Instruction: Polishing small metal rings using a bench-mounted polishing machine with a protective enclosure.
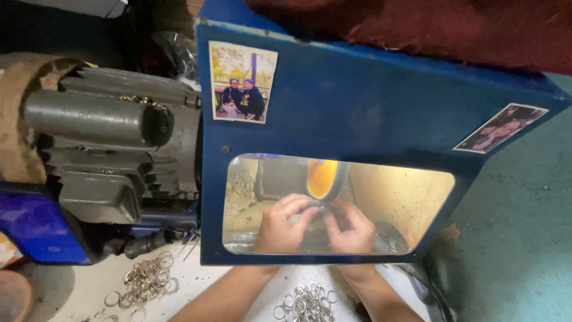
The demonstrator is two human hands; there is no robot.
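Through the clear window of a blue guard panel (357,101) I see both my hands side by side under a spinning wheel (325,177) with an orange-lit face. My left hand (286,222) and my right hand (350,228) pinch a small metal ring (314,207) between their fingertips, right at the wheel's lower edge. The ring is mostly hidden by my fingers. Both forearms pass under the panel's bottom edge.
A grey electric motor (113,143) sits left of the panel. Loose metal rings lie in a pile at the lower left (146,280) and another pile between my forearms (305,301). Two photographs are stuck on the panel. A green floor lies to the right.
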